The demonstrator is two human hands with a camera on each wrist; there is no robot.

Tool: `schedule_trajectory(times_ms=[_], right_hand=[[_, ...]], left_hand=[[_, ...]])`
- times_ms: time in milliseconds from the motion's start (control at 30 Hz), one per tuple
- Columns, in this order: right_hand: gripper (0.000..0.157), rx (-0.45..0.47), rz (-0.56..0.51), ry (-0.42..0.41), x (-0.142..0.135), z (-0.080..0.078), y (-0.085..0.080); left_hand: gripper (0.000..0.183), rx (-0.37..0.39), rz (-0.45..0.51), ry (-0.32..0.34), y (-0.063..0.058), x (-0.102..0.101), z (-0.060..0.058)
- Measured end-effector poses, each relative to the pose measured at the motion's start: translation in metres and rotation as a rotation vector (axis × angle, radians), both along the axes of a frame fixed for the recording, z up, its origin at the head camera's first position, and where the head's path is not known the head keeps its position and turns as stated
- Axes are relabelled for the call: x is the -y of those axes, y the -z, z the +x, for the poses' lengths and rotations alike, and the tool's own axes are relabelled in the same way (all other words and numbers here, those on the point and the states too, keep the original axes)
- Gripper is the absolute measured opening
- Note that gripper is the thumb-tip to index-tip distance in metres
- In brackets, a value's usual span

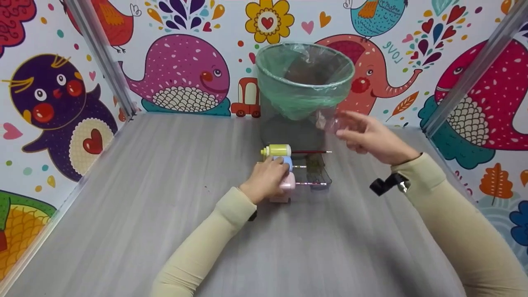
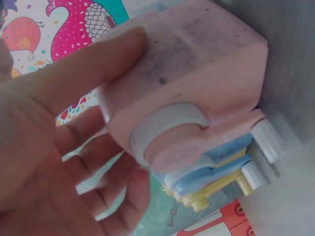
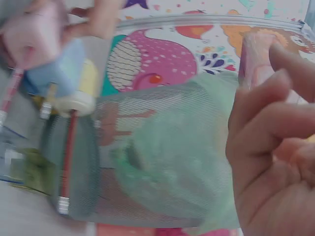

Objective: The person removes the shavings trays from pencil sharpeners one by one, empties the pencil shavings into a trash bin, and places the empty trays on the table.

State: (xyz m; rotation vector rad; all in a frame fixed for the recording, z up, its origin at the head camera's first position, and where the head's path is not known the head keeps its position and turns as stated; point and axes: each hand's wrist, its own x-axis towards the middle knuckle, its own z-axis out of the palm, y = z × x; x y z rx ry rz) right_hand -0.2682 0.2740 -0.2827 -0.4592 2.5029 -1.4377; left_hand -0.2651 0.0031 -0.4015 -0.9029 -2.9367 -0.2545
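Three crank pencil sharpeners stand side by side, a pink one (image 2: pixel 197 73), a blue one (image 3: pixel 56 69) and a yellow one (image 1: pixel 278 149). A pencil sticks out of each, including a dark red pencil (image 1: pixel 311 152) from the yellow one. My left hand (image 1: pixel 266 179) grips the pink sharpener, its thumb lying along the body in the left wrist view. Beside the trash bin's wall my right hand (image 1: pixel 371 136) pinches a small clear plastic box (image 1: pixel 328 122) between thumb and fingers. What the box contains is too blurred to tell.
A mesh trash bin (image 1: pixel 274 126) with a green plastic liner (image 1: pixel 303 99) stands behind the sharpeners. Clear trays, one yellowish (image 3: pixel 37 169), lie under the pencils on the grey table (image 1: pixel 173 177). Cartoon-printed walls (image 1: pixel 187 66) and metal posts (image 1: pixel 103 62) bound the table.
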Motion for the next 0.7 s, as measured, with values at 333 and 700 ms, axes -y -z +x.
schedule_trajectory(times_ms=[333,700], right_hand=[[0.065,-0.162,0.016,0.214,0.008,-0.023,-0.039],[0.065,-0.241,0.024,0.347,0.018,-0.055,-0.058]], left_hand=[[0.041,0.018,0.001,-0.008,0.005,-0.003,0.004],[0.043,0.013,-0.005,-0.023,0.000,-0.002,0.001]])
